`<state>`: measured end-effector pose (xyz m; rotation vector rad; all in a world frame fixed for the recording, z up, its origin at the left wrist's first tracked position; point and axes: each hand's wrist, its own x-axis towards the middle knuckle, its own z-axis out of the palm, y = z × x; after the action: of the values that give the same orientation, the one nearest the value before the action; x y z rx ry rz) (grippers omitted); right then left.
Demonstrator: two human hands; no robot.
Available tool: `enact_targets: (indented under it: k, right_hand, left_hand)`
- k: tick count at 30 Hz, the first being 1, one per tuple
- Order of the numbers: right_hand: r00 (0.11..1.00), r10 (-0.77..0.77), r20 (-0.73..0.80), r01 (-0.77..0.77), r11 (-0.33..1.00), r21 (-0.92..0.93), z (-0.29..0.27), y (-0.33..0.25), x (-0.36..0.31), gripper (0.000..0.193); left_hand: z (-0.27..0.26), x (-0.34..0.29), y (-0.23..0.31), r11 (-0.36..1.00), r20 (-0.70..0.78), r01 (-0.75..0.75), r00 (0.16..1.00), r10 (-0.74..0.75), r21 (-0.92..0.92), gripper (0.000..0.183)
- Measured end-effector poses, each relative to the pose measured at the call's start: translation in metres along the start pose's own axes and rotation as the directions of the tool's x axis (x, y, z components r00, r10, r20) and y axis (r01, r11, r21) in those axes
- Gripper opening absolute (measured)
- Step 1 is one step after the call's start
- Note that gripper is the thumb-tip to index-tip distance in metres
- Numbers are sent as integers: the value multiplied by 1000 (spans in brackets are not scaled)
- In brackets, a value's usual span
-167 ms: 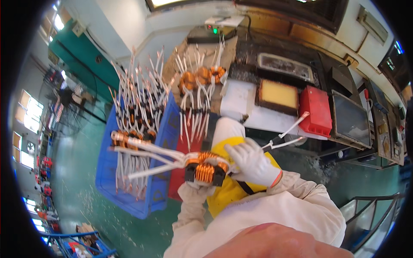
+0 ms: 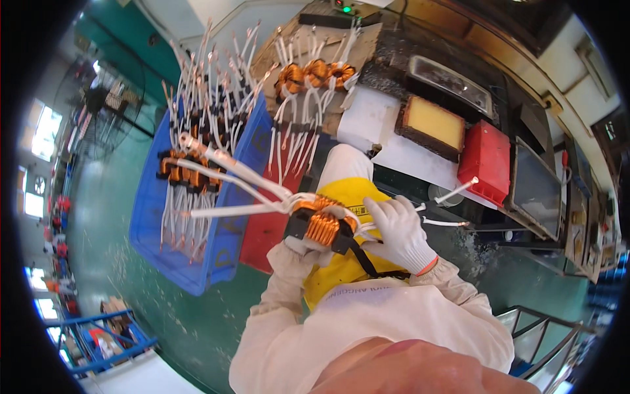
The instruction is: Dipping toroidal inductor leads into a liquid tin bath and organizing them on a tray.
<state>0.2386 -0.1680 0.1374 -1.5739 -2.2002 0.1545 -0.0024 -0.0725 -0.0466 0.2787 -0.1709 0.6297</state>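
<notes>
My left hand (image 2: 300, 252), in a white glove, is closed under a copper-wound coil (image 2: 323, 230) with black end pieces, holding it above my lap. White sleeved leads with bare copper tips reach from the coil toward the blue crate; a few more leave its other side. Around those right-side leads (image 2: 369, 228) the fingers of my gloved right hand (image 2: 398, 234) are closed, and the lead ends stick out beyond the hand. Part of the left fingers is hidden by the coil. A yellow apron (image 2: 351, 190) lies across my lap behind the coil.
At the left stands a blue crate (image 2: 213, 262) packed with similar coils (image 2: 190, 172). More coils (image 2: 315, 73) lie on cardboard on the bench. Right of them are a tray with a yellowish filling (image 2: 433, 128) and a red bin (image 2: 485, 161). A fan (image 2: 98, 98) stands far left.
The view has shifted, with the bench and crate higher in the picture. My right hand has slid outward along the leads, showing more of them near the coil. The coil tilts slightly more.
</notes>
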Motion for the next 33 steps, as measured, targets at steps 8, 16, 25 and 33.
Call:
enact_targets:
  k: [8, 16, 25, 33]
  right_hand:
    - [945, 281, 165, -290, 956, 34, 22, 14, -31, 59]
    - [933, 331, 141, -360, 876, 321, 58, 40, -28, 41]
    - [836, 548, -8, -536, 821, 197, 31, 119, -58, 33]
    - [762, 602, 238, -647, 698, 308, 20, 139, -84, 35]
  left_hand:
    - [64, 37, -22, 772, 68, 204, 976, -205, -603, 35]
    - [65, 27, -22, 920, -524, 165, 850, 50, 356, 68]
    - [23, 17, -18, 962, -664, 93, 740, 105, 255, 83]
    - [6, 11, -18, 946, -540, 58, 831, 130, 318, 79]
